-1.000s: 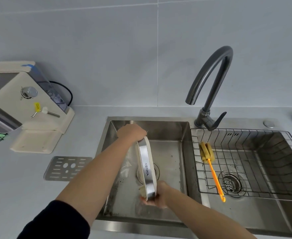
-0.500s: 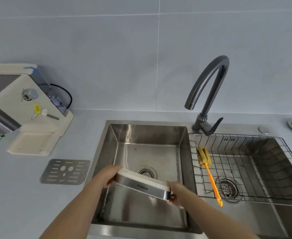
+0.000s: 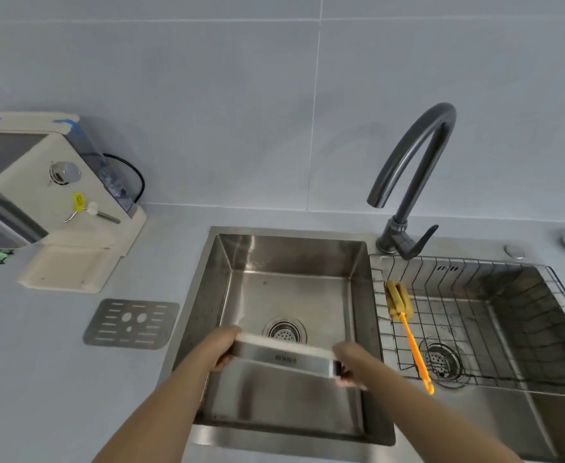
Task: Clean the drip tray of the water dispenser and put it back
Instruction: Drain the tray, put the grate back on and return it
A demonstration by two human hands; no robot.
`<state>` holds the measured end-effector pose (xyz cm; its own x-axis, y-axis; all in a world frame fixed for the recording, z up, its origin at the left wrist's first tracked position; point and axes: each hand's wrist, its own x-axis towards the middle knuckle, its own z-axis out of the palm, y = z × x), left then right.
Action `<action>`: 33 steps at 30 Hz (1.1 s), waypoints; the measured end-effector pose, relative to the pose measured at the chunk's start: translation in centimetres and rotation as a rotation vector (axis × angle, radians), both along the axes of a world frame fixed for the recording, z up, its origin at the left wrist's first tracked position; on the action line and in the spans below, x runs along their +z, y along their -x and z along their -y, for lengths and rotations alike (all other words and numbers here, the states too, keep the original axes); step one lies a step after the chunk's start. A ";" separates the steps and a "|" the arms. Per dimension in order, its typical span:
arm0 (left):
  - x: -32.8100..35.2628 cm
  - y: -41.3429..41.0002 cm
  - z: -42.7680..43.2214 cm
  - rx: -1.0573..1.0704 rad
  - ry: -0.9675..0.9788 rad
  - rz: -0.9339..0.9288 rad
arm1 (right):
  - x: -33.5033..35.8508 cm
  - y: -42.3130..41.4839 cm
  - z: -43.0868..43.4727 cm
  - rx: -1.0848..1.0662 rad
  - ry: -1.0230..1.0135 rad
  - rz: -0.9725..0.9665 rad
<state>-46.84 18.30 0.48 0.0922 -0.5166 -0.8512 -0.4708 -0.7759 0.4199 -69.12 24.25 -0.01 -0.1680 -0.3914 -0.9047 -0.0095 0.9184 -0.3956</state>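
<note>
We go L to R. Far L on the counter sits the water dispenser (image 3: 40, 195), its base platform (image 3: 67, 269) bare, so the tray's seat is open & waiting. Just in front lies the perforated metal grate (image 3: 131, 324), flat on the counter, well apart from the tray.

Change first: a sec ago we had the drip tray (image 3: 281, 354) stood on end down in the left sink basin (image 3: 291, 295), one hand at top, one at bottom, prob. tipping water out. Half a sec ago it was swung round to horizontal. Now it's level, long side facing us, steel front w/ the blurred logo toward the camera, held over the near part of the basin above the drain. We read that as rinse/drain done or nearly, w/ the carry back to the dispenser next; grate likely goes on after.

Grip: left hand (image 3: 222, 349) is closed round the tray's L end, fingers wrapped under. Right hand (image 3: 349, 362) is clamped on the R end, thumb side up. Tray spans between the two hands, neither in the middle, nothing of it touching the basin as far as we can tell.

Further R: faucet (image 3: 411, 182), spout over the basin divide, no water running that we can see. Then the wire rack (image 3: 474, 312) in the right basin w/ the orange-handled sponge brush (image 3: 404, 322) lying in it, untouched.
</note>
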 end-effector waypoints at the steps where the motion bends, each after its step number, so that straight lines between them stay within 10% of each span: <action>1: 0.5 0.1 0.8 0.018 0.094 -0.026 | 0.8 0.2 0.8 0.002 0.064 -0.026; 6: 3.2 1.4 4.6 0.064 0.515 -0.088 | 4.6 1.0 4.8 0.056 0.452 -0.327; 13: -2.4 -0.5 -0.4 -0.092 -0.224 0.011 | -0.7 1.6 0.4 0.210 -0.063 -0.048; 24: 4.8 1.2 4.7 0.023 0.533 -0.076 | 5.3 1.7 5.7 0.056 0.434 -0.221; 30: 0.2 -0.2 -0.2 -0.154 -0.061 0.074 | -0.2 1.4 0.0 0.232 -0.048 -0.020; 33: 0.1 -0.6 -0.1 -0.082 -0.025 0.023 | 0.9 1.1 0.2 0.251 0.035 -0.029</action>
